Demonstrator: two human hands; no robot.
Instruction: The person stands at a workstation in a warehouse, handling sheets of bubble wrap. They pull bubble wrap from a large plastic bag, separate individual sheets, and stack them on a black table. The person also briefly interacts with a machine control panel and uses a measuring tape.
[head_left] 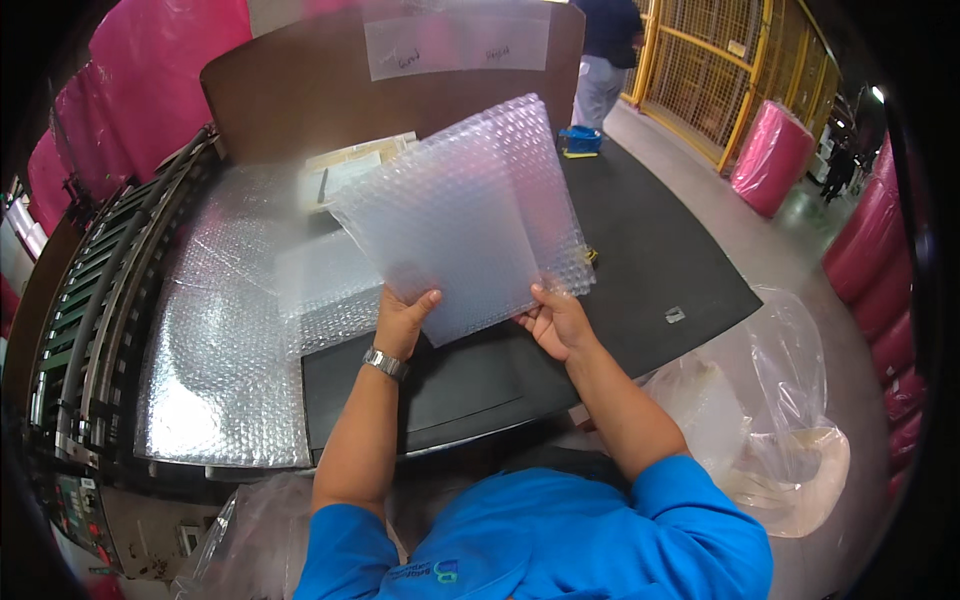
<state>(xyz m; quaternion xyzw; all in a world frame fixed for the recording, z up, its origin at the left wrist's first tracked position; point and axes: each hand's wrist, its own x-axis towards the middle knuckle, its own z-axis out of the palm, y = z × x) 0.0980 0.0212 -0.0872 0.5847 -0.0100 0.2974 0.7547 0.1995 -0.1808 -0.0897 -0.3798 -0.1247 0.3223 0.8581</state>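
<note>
Handwriting (408,60) on pale sheet (456,35); logo (445,571) on shirt (580,535)

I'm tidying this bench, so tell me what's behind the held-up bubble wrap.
Around the held bubble wrap, paper and a dark pen-like thing show at left, black tabletop and something yellow at right. What its cloudy film covers can't be made out.

left hand (402,325) partly hidden behind bubble wrap (470,220), person (606,50) cut off above

Clear bubble wrap (470,215), tilted, in midair
</note>
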